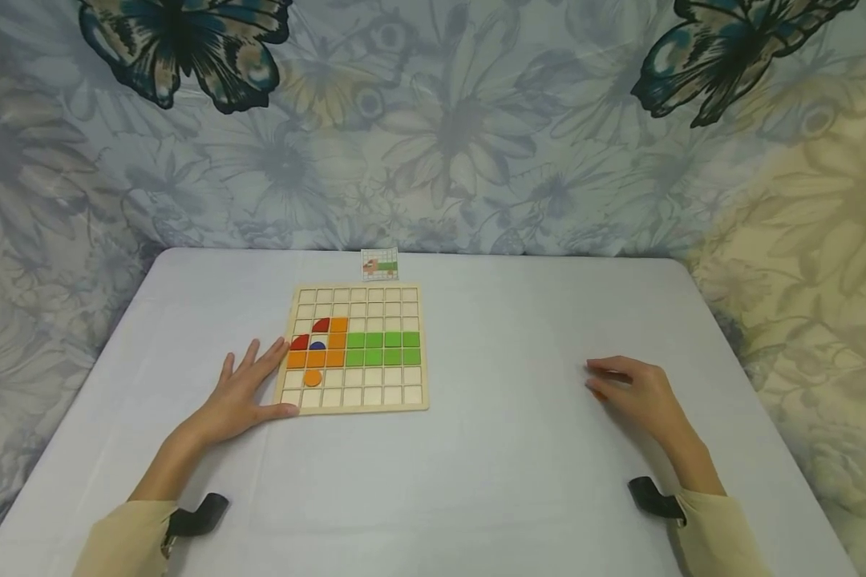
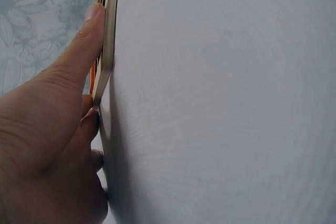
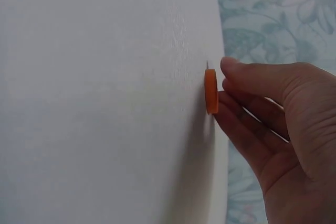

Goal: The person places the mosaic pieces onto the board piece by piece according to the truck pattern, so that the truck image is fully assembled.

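Observation:
My left hand [image 1: 236,401] is spread at the left edge of a pale wooden grid board [image 1: 354,396]. Its fingertips and thumb [image 2: 90,30] touch the board's rim. Red, orange, blue and green pieces sit in the grid; an orange disc [image 1: 313,377] lies near its lower left. At the table's right side, my right hand [image 1: 642,397] has thumb and fingers bent together. In the right wrist view they pinch a thin orange disc [image 3: 211,92], seen edge-on close to the tabletop. The hand mostly hides this disc in the head view.
A small pattern card [image 1: 379,264] with a printed grid lies behind the board. The white-covered table [image 1: 505,465] meets a flowered cloth backdrop [image 1: 462,160] at its far edge. Each wrist carries a dark camera mount.

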The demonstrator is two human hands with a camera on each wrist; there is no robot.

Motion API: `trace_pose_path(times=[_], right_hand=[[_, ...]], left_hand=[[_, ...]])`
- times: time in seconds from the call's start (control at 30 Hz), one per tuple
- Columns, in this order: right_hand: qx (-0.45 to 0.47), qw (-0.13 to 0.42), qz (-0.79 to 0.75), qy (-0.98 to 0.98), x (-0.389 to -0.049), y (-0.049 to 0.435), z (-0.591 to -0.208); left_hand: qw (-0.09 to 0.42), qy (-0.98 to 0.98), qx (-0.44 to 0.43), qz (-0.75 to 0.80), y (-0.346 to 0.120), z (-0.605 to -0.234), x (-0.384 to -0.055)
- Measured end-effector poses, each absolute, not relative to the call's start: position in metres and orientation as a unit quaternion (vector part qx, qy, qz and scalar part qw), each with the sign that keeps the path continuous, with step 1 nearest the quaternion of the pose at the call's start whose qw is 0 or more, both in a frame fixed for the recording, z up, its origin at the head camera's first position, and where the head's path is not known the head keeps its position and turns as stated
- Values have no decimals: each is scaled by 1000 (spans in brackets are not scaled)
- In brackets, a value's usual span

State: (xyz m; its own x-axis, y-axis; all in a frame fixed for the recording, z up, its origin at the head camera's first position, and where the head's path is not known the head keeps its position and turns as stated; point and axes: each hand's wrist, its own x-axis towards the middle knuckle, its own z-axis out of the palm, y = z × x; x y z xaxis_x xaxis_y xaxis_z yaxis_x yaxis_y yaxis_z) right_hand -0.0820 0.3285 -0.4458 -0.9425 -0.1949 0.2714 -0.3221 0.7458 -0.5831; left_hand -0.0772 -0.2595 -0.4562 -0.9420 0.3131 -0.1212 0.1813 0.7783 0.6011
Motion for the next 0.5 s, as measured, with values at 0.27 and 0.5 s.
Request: trace_pose_path(times=[0.27,0.5], right_hand=[[166,84,326,-927,-71,340,-444],[183,83,327,-923,-69,341,-444]], left_hand=[[112,938,126,302,-260,-455,-78],[113,939,128,299,-259,-455,-78]])
